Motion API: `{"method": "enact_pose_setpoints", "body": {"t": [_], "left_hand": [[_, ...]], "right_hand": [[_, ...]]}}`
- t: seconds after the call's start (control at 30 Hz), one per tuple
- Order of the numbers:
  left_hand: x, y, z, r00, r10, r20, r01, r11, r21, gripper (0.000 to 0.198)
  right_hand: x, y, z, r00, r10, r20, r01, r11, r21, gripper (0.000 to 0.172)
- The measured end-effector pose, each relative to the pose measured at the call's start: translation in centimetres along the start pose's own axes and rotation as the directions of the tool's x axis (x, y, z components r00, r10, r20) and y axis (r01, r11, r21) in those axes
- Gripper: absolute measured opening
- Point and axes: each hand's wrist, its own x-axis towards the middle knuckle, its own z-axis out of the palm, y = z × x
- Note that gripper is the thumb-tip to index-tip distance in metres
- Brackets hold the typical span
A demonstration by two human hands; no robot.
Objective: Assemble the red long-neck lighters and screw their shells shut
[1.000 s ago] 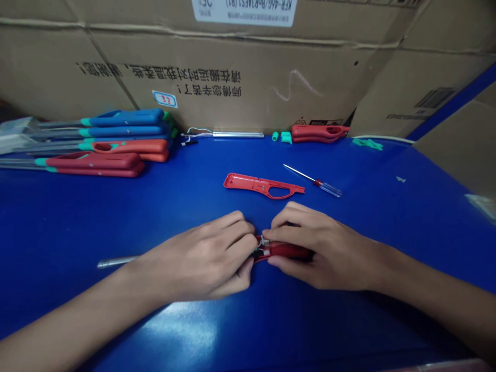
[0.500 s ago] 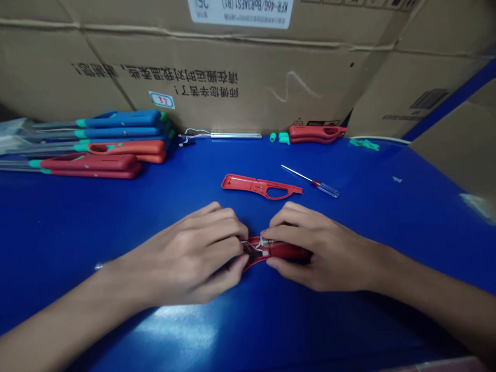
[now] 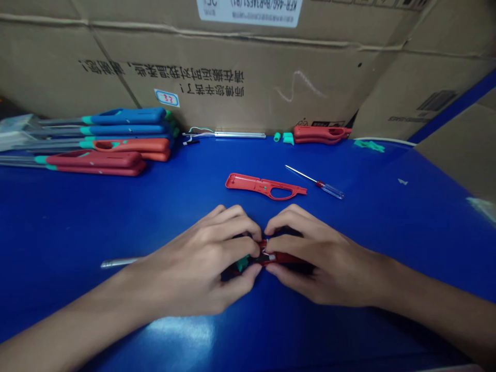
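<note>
Both hands work on an opened red long-neck lighter [image 3: 285,257] in the middle of the blue table. My left hand [image 3: 205,261] closes on its left part, thumb and fingers pinched at the shell's edge. Beneath that palm shows a green trigger [image 3: 243,263], and the metal tube [image 3: 121,262] sticks out to the left past the wrist. With fingers curled, my right hand [image 3: 323,256] grips the red casing from the other side. Thin white wires lie in the small gap between the fingertips; most of the inside is hidden. A loose red shell half [image 3: 267,187] lies just beyond the hands.
A screwdriver [image 3: 315,182] with a clear handle rests behind my right hand. Whole lighters [image 3: 127,116] are stacked at the back left. Along the cardboard box [image 3: 217,51] lie a metal tube with wires [image 3: 240,135], red casings [image 3: 321,135] and green pieces [image 3: 369,146].
My fingertips have come closer together over the lighter, covering more of its wires. More of the metal tube shows at the left, and the green trigger has come into sight. The view has shifted slightly.
</note>
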Motion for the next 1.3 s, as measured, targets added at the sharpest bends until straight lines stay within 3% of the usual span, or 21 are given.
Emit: {"method": "enact_pose_setpoints", "body": {"t": [0.17, 0.5, 0.83, 1.1, 1.3], "left_hand": [[0.0, 0.1, 0.0, 1.000, -0.007, 0.008, 0.007, 0.998, -0.062, 0.011], [0.1, 0.3, 0.1, 1.000, -0.006, 0.016, 0.007, 0.998, -0.061, 0.012], [-0.2, 0.1, 0.3, 0.999, -0.012, 0.032, 0.015, 0.996, -0.085, 0.012], [-0.1, 0.1, 0.1, 0.999, -0.026, 0.022, 0.028, 0.993, -0.113, 0.013], [-0.1, 0.1, 0.2, 0.998, -0.067, 0.007, 0.068, 0.988, -0.139, 0.011]], "right_hand": [[0.0, -0.6, 0.1, 0.998, 0.069, -0.001, -0.069, 0.998, 0.010, 0.013], [-0.1, -1.4, 0.5, 0.999, 0.049, -0.006, -0.049, 0.995, -0.092, 0.012], [0.1, -2.1, 0.7, 0.953, 0.288, 0.089, -0.288, 0.957, -0.011, 0.005], [0.3, -2.0, 0.8, 0.967, 0.225, 0.117, -0.223, 0.974, -0.029, 0.015], [0.1, -1.7, 0.7, 0.973, 0.205, 0.108, -0.210, 0.977, 0.038, 0.011]]}}
